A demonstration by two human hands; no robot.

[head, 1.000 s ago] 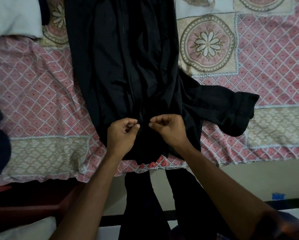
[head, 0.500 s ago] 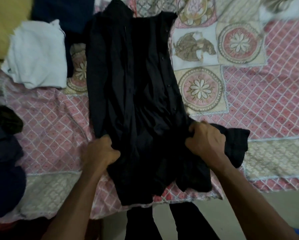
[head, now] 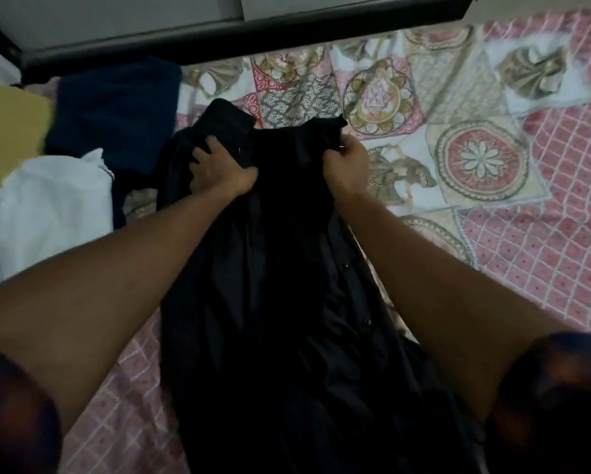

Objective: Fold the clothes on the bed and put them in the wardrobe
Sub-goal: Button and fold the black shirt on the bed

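A long black buttoned shirt [head: 280, 302] lies lengthwise down the middle of the bed, its collar end far from me. Both my arms reach over it. My left hand [head: 218, 169] grips the cloth at the far left shoulder, fingers curled into the fabric. My right hand [head: 347, 165] pinches the far right corner near the collar. The shirt's near end runs out of view at the bottom, partly hidden by my arms.
The bed carries a pink patterned bedsheet [head: 543, 261]. At the left lie a white garment [head: 47, 213], a dark blue garment [head: 116, 111] and something yellow [head: 6, 138]. A dark headboard edge [head: 218, 35] runs along the far side.
My hands let go of the shirt's near end and sides and moved up to its far collar end, where they now grip the shoulders. The view tilted toward the headboard.
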